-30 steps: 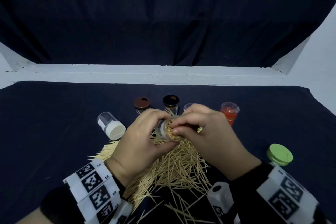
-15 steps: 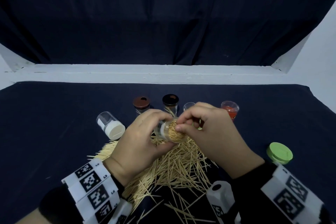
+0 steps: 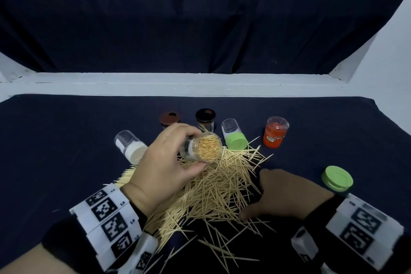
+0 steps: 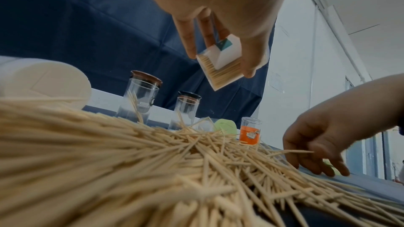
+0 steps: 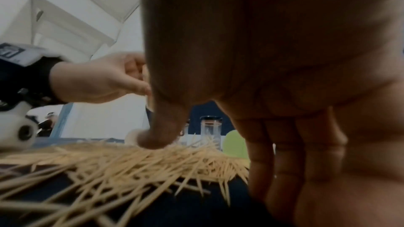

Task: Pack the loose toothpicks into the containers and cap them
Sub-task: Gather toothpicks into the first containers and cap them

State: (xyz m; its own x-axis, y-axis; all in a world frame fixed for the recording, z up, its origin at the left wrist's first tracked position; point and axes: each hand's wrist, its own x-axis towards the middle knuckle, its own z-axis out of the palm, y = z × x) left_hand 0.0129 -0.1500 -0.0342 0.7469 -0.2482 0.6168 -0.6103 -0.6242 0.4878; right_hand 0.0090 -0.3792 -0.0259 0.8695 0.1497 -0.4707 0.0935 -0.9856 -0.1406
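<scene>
Left hand (image 3: 165, 162) grasping full container (image 3: 201, 147), tilted mouth-up above toothpick pile (image 3: 213, 187), likely to keep contents in. Right hand (image 3: 287, 194) released, fingers spread on pile's right edge, probably to gather more. Green cap (image 3: 337, 178) right of pile.

table: dark blue cloth (image 3: 66, 140) | behind: white ledge (image 3: 178, 84) | backdrop: dark blue curtain (image 3: 200, 18) | right: white wall (image 3: 395, 62)

Tilted full container (image 3: 203, 148) above loose toothpicks (image 3: 219, 187)
</scene>
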